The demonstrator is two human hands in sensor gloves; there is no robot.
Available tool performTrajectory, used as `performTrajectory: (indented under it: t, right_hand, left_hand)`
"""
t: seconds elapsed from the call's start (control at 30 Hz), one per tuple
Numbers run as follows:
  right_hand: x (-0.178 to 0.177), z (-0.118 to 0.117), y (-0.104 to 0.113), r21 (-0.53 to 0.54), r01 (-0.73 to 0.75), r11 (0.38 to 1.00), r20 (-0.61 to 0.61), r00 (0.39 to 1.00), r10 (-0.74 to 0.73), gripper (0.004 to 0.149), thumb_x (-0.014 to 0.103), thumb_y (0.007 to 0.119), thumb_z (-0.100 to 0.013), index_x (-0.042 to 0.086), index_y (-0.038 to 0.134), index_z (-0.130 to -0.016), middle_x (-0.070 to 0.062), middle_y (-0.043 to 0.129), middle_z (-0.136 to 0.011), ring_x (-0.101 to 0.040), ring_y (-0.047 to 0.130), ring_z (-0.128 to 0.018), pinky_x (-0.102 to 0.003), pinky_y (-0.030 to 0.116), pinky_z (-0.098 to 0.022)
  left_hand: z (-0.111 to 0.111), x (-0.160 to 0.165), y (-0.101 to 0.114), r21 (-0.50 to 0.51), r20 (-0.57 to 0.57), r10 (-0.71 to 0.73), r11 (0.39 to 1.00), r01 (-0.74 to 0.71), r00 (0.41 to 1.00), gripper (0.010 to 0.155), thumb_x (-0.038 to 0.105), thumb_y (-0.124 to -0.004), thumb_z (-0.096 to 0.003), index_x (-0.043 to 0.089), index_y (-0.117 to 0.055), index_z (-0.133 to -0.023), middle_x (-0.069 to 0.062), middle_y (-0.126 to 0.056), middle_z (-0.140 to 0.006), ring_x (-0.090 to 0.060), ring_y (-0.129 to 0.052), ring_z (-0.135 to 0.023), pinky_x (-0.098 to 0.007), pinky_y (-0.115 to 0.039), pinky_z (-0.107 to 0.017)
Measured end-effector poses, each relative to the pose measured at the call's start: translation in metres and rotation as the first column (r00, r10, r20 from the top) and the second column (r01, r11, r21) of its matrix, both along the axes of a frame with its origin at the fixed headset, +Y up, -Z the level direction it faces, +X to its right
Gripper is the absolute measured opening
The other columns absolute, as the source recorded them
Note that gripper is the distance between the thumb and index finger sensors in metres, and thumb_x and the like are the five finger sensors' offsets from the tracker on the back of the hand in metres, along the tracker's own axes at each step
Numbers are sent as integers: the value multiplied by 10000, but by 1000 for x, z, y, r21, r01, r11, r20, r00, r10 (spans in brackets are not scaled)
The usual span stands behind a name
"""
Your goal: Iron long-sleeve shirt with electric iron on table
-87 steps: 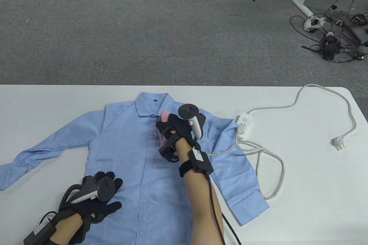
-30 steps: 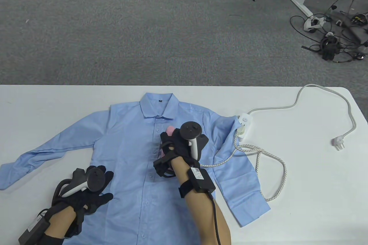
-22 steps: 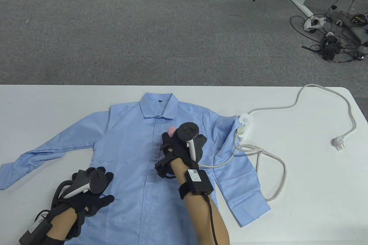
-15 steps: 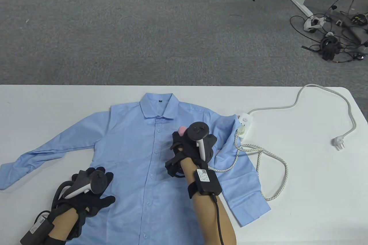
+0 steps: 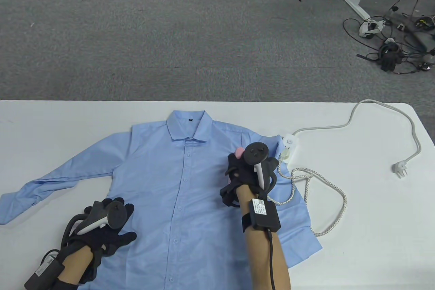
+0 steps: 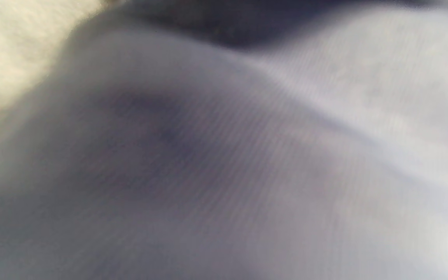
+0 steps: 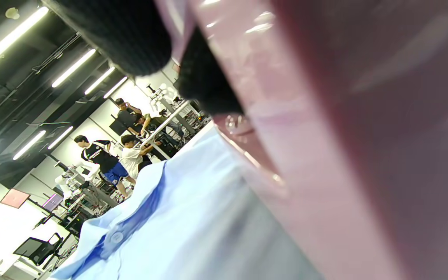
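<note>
A light blue long-sleeve shirt (image 5: 159,174) lies flat, front up, collar at the far side. My right hand (image 5: 246,172) grips a pink iron (image 5: 240,151) and holds it on the shirt's right chest near the shoulder seam; only the iron's tip shows past the glove. In the right wrist view the pink iron body (image 7: 344,136) fills the frame above blue cloth (image 7: 177,225), with my fingers (image 7: 130,35) wrapped on it. My left hand (image 5: 108,225) rests flat, fingers spread, on the shirt's lower left front. The left wrist view shows only blurred cloth (image 6: 247,155).
A white power strip (image 5: 289,145) lies by the shirt's right shoulder, its grey cable (image 5: 384,116) ending in a loose plug (image 5: 400,168). The iron's braided cord (image 5: 323,194) loops over the right sleeve and the white table (image 5: 373,218).
My right hand has slid the iron from the button placket rightward across the chest toward the right shoulder. The cord loop shifted with it. My left hand has stayed on the lower left front.
</note>
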State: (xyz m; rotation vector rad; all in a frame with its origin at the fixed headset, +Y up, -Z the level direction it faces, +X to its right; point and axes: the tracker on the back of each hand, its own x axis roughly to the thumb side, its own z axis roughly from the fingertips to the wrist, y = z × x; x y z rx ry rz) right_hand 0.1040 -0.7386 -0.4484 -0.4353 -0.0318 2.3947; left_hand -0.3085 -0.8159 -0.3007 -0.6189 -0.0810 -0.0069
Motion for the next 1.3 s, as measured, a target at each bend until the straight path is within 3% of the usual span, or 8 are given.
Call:
performTrajectory:
  t: [0.3,0.4,0.53,0.67,0.73,0.93,1.3]
  right_hand:
    - [6,-3,1,-22,-9,1000,9,1000,10,750,398,812,-415,-136,558,-875,-210,820,-644,-139,971,-307,-366,888,-203]
    - [5,0,1,-22,80,997,13,997,-79,736,350,820,-416,-162,543,-865,-246,806,-640,-178,969,-304,-407,876,-211]
    - [-15,18,14,14,128,992,-47,991,-128,734,343,805,-426,-174,522,-864,-255,792,-645,-181,961,-308,-409,871,-214]
    - [-54,50,26,-8,159,987,-132,979,-158,737,338,792,-434,-188,509,-865,-268,783,-649,-188,959,-313,-415,868,-213]
    - [-66,60,23,-19,149,989,-149,977,-150,738,337,788,-436,-193,506,-865,-272,781,-650,-188,959,-315,-415,869,-212]
    - [-97,82,1,-92,158,983,-128,977,-169,739,331,775,-439,-212,496,-855,-293,775,-647,-181,978,-311,-411,896,-200]
    - [-114,96,-7,-7,26,1000,-106,994,-27,739,368,762,-442,-190,513,-858,-260,790,-635,-134,973,-280,-367,899,-174]
  left_hand:
    - [-1,1,0,8,2,7,1000,-7,1000,894,785,-503,-335,458,-26,-1016,40,82,-1144,-317,49,-1107,-655,-70,-729]
    - [0,2,-2,53,21,33,998,-34,999,895,783,-503,-333,456,-41,-1027,40,57,-1152,-318,30,-1112,-648,-61,-727]
    - [2,9,1,78,45,39,996,-43,998,864,764,-500,-351,454,-88,-1044,46,14,-1170,-313,-12,-1129,-636,-50,-725]
    - [2,10,8,113,28,45,992,-48,999,849,750,-490,-362,443,-123,-1063,57,1,-1179,-302,-29,-1141,-629,-36,-725]
    - [2,9,8,141,31,25,990,-29,999,843,743,-500,-365,445,-136,-1064,62,-9,-1182,-295,-33,-1144,-627,-35,-727]
    - [4,7,2,97,44,10,995,-14,999,850,742,-515,-369,445,-111,-1054,49,-20,-1185,-301,-44,-1145,-630,-44,-729]
    - [4,8,1,71,44,1,997,-5,999,875,766,-488,-352,438,-61,-1041,29,23,-1166,-333,-17,-1125,-641,-77,-732]
